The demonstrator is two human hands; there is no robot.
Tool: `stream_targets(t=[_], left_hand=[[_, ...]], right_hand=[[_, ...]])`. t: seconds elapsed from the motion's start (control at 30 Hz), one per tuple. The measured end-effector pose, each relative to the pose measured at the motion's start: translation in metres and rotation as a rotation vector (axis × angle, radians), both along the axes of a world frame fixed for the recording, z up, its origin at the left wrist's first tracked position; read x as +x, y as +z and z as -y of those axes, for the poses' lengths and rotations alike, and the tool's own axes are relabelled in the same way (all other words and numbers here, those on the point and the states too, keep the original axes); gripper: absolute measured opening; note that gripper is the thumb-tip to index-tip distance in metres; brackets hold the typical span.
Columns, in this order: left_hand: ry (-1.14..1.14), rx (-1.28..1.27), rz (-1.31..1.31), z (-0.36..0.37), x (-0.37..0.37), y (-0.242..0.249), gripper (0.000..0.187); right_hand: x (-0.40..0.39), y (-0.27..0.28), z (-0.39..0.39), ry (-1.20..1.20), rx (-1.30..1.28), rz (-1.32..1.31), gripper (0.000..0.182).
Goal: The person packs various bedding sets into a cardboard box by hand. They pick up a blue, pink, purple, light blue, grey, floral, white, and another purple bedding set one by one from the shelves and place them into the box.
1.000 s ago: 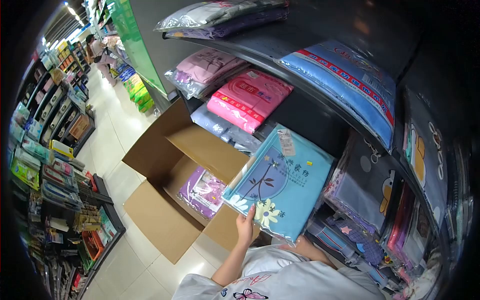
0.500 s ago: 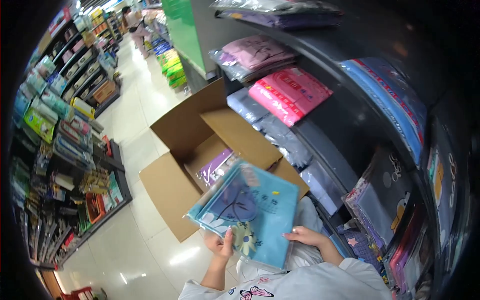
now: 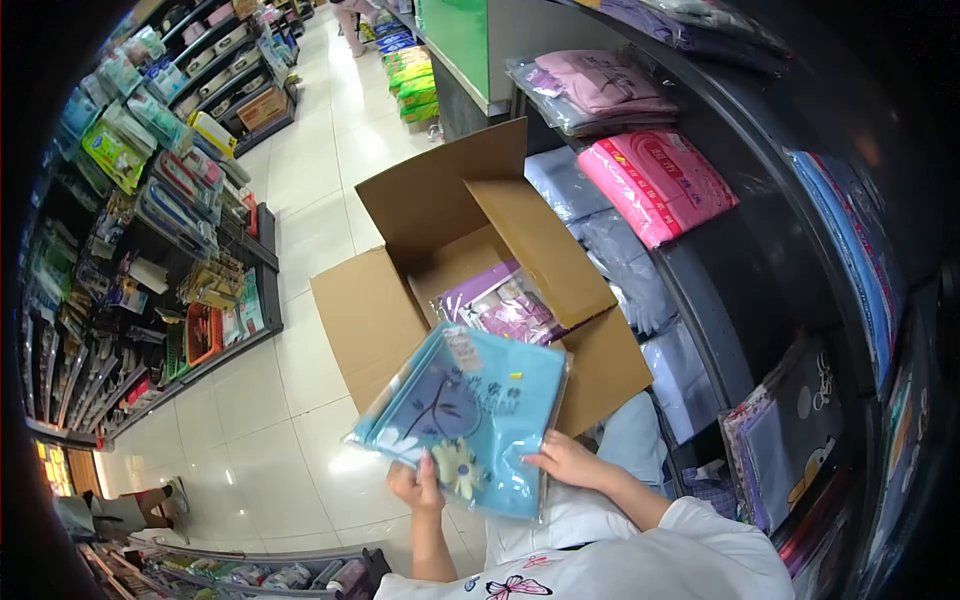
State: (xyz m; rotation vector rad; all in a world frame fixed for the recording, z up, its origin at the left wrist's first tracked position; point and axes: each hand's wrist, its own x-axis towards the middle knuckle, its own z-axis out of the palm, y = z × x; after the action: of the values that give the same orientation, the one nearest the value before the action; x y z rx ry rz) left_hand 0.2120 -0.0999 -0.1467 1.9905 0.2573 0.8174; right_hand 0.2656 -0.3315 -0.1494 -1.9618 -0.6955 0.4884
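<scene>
A flat blue fabric pack in clear plastic, printed with flowers and dark lettering, is held in front of my body. My left hand grips its lower left edge, thumb on top. At the right edge, my right hand pinches the wrapper, its other fingers partly hidden. Just beyond the pack stands an open cardboard box with its flaps spread. Inside it lies a purple plastic-wrapped pack, its near part covered by the blue one.
On the right, a dark shelf carries a pink pack and folded light-blue packs. Hanging goods fill a rack on the left. A tiled aisle runs between. People's legs show at far left and top.
My view has swung, so the box and shelf sit further right. More of the purple pack shows in the box. Both hands still hold the blue pack.
</scene>
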Motion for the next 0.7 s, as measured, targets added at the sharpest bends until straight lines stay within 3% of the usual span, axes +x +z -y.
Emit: stream_targets(t=[0.03,0.1,0.13,0.17,0.23,0.33,0.4,0.43,0.5,0.57,0.6,0.63,0.7], left_hand=[[0.014,-0.061,-0.027,0.005,0.009,-0.009,0.027],[-0.002,-0.289,-0.362,0.009,0.022,-0.037,0.02],[-0.001,-0.294,-0.361,0.011,0.035,-0.055,0.02],[-0.132,-0.644,-0.507,0.013,0.052,-0.072,0.023],[-0.466,-1.413,-0.742,0.016,0.074,-0.072,0.038],[-0.556,-1.572,-0.633,0.028,0.091,-0.133,0.037],[-0.431,-1.273,-0.491,0.042,0.109,-0.146,0.041],[-0.425,-1.276,-0.503,0.043,0.12,-0.149,0.041],[-0.334,-0.891,-0.64,0.04,0.143,-0.157,0.048],[-0.35,-0.339,-0.877,0.028,0.161,-0.178,0.059],[-0.249,0.003,-0.887,0.032,0.16,-0.195,0.07],[-0.247,0.01,-0.902,0.034,0.159,-0.204,0.07],[-0.175,0.062,-0.876,0.037,0.161,-0.213,0.075]], right_hand=[[0.003,-0.004,0.003,0.004,-0.002,-0.004,0.029],[0.014,-0.032,0.011,-0.113,-0.111,-0.096,0.028],[0.02,-0.056,0.016,-0.153,-0.159,-0.128,0.028],[0.025,-0.073,0.019,-0.153,-0.164,-0.127,0.028],[0.034,-0.098,0.023,-0.395,-0.217,-0.124,0.032],[0.062,-0.118,0.027,-0.432,-0.389,-0.007,0.04],[0.084,-0.128,0.027,-0.408,-0.455,0.002,0.041],[0.093,-0.131,0.026,-0.383,-0.519,0.014,0.043],[0.108,-0.137,0.022,-0.352,-0.629,0.189,0.045],[0.118,-0.152,0.017,-0.361,-0.655,0.182,0.046],[0.123,-0.156,0.013,-0.369,-0.719,0.015,0.047],[0.126,-0.165,0.01,-0.376,-0.779,-0.15,0.048],[0.133,-0.178,0.004,-0.356,-0.71,-0.128,0.049]])
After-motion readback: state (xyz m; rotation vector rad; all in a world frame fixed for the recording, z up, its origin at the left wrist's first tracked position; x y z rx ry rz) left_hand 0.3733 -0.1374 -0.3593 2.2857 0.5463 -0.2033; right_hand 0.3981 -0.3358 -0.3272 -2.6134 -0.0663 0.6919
